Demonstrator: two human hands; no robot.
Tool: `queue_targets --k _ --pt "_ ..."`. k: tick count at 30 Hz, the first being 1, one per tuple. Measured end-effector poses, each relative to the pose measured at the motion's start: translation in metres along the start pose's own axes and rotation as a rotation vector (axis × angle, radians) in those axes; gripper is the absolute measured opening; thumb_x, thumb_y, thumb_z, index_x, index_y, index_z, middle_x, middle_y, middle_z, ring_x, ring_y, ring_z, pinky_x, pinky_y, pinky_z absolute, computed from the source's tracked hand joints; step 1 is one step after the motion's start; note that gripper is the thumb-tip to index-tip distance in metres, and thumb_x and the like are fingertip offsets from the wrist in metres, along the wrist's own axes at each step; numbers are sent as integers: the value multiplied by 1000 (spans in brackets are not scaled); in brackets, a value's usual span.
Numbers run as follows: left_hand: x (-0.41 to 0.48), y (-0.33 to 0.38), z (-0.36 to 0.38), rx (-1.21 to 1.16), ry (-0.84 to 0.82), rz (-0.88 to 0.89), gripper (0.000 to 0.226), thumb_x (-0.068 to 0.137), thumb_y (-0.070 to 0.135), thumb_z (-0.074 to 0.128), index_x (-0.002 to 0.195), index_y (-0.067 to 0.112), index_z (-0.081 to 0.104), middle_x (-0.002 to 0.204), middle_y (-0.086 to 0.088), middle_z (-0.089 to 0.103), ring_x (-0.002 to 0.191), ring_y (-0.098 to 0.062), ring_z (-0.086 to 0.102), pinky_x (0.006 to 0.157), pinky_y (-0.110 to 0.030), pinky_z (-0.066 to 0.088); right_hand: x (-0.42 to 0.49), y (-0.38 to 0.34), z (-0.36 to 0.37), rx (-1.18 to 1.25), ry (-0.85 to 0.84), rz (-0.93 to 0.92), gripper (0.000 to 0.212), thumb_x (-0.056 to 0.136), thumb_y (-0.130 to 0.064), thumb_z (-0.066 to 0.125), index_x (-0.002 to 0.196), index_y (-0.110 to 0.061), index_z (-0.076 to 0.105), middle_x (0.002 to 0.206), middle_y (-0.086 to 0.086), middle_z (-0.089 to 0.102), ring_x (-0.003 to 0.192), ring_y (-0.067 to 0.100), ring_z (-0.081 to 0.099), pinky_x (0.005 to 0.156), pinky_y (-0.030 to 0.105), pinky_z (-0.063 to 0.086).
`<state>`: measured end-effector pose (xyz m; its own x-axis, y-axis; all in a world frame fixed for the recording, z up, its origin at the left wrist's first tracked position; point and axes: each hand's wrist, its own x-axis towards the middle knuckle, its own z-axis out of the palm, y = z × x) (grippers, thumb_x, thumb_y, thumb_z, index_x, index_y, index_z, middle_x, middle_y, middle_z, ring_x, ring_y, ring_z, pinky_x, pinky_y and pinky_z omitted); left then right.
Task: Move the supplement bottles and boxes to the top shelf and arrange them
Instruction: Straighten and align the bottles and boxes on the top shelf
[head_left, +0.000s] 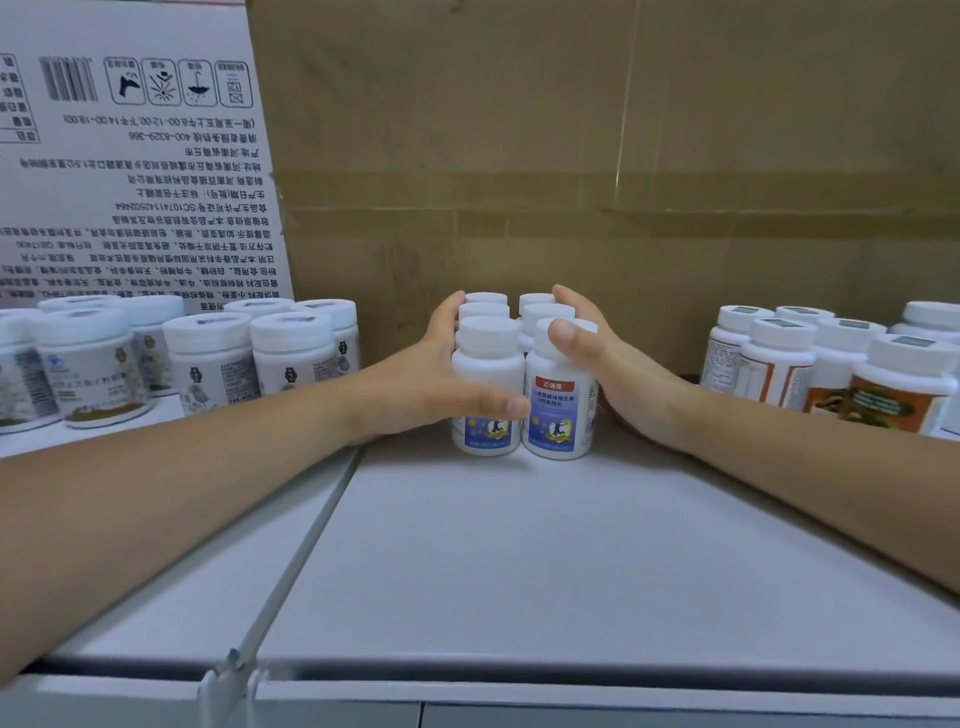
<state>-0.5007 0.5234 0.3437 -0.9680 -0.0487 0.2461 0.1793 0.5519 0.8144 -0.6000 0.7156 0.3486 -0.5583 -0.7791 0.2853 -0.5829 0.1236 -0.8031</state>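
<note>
Six white supplement bottles (558, 410) stand in two rows of three at the middle of the white shelf (519, 545), well back from its front edge. Only the front pair shows any label. The four behind are reduced to white caps, and the rearmost caps are partly hidden by fingertips.

The left hand (441, 374) lies flat along the left side of the group, its fingers straight and pressed against the bottles. Its thumb crosses the front left bottle and covers the top of that label. The right hand (597, 358) presses the right side in the same flat-fingered way, with its thumb on the cap of the front right bottle. Neither hand curls round a single bottle.

The front right label has a red tab with white Chinese characters, smaller blue lines beneath that are too blurred to read surely, and a blue night-sky picture with a figure.

To the left are squat white-lidded jars (208, 358) with grey print that is illegible, some cut off by the frame. To the right, bottles with orange-brown labels (904, 384) are also unreadable and cropped.

Behind stands a brown cardboard box (571, 156). A white carton (130, 156) has upside-down Chinese print, a barcode, handling symbols and "400-8329-366". A wire divider (291, 551) runs along the shelf under the left forearm.
</note>
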Motion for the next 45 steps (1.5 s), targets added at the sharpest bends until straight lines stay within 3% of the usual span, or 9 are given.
queue_targets --k 6,12,17,25,32,35,37,42,45 --pt "-1 2 2 7 -6 13 141 51 38 86 151 24 -13 117 47 27 93 41 38 73 6 36 -1 -1 0 2 17 2 111 58 -80 45 153 -40 6 158 -10 18 137 13 35 99 34 42" --pt "-2 5 2 73 20 -7 140 51 37 86 153 22 -9 106 62 21 93 44 32 75 8 33 0 -2 -1 0 21 15 106 61 -77 45 152 -41 6 156 -10 22 135 15 39 105 38 41" --pt "-2 4 3 88 22 7 126 58 28 80 152 22 -4 118 48 18 94 43 32 75 7 34 1 -1 -1 2 18 9 101 65 -75 44 152 -41 7 154 -10 25 128 15 46 92 35 48" --pt "-2 3 4 94 42 -6 125 58 29 80 149 26 -6 104 61 18 91 44 33 72 8 34 3 1 -1 42 14 9 107 59 -78 47 152 -42 7 157 -10 20 140 13 34 112 42 34" --pt "-7 5 2 134 46 -18 152 41 53 83 151 29 -19 128 46 22 109 32 39 85 3 36 1 -2 -2 78 -6 -15 120 53 -82 49 154 -37 3 161 -13 13 144 10 25 118 41 24" --pt "-15 17 0 135 119 -19 155 36 57 87 151 38 -16 159 21 4 142 2 20 115 -26 28 -3 -10 -3 84 31 -57 119 54 -81 47 155 -35 3 162 -13 8 143 4 21 114 33 24" --pt "-21 32 -5 147 166 9 159 31 68 88 151 40 -13 164 5 -5 148 -8 10 120 -39 21 -4 -17 -10 116 75 -89 117 56 -82 45 155 -35 5 163 -13 8 144 5 18 116 35 21" --pt "-39 77 -36 292 230 53 148 34 75 84 151 44 0 165 4 7 147 -8 16 121 -39 21 -5 -53 -37 23 278 -305 98 69 -78 38 154 -34 17 161 -12 17 144 3 19 110 27 17" --pt "-55 93 -59 339 275 28 145 32 76 83 153 39 12 161 3 25 142 -6 30 117 -34 28 -1 -75 -40 94 259 -329 94 70 -75 43 152 -33 23 158 -13 25 143 3 25 119 38 19"
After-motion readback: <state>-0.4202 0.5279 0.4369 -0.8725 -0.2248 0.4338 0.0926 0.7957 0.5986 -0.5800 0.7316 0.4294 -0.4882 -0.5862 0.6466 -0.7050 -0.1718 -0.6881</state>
